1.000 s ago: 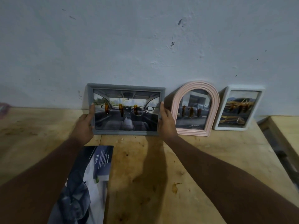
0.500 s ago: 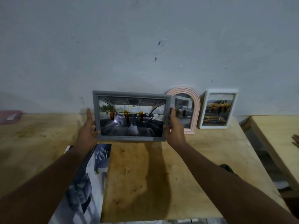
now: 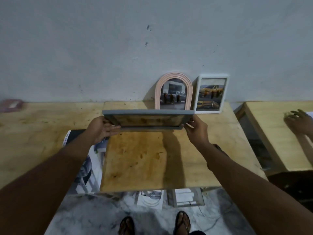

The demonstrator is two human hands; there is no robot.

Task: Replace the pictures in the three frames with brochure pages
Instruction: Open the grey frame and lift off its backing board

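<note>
Against a pale grey wall point(image 3: 118, 53), scuffed and specked with dark marks, stands a bare wooden table point(image 3: 144, 167) with stained boards. A pink arched frame point(image 3: 173, 77) and a white frame point(image 3: 225, 92) lean upright on the wall at the table's back edge, just beside each other, each showing a car picture. A brochure point(image 3: 88, 167) lies flat on the table's left part and reaches its near edge. A blurred pink object point(image 3: 11, 105) sits far left by the wall. A second wooden table point(image 3: 271, 133) stands to the right across a gap, with another person's hand point(image 3: 298, 121) resting on it. Below lies a marbled floor point(image 3: 101, 216) with loose papers point(image 3: 149, 198) and two sandalled feet.

The grey frame point(image 3: 147, 114) is held above the table in front of the arched frame, tipped almost flat, so that its top edge and a thin strip of glass show. The left hand point(image 3: 101, 129) grips its left end, fingers stretched beneath and thumb at the side. The right hand point(image 3: 196, 131) clasps its right end, fingers curled around the corner.
</note>
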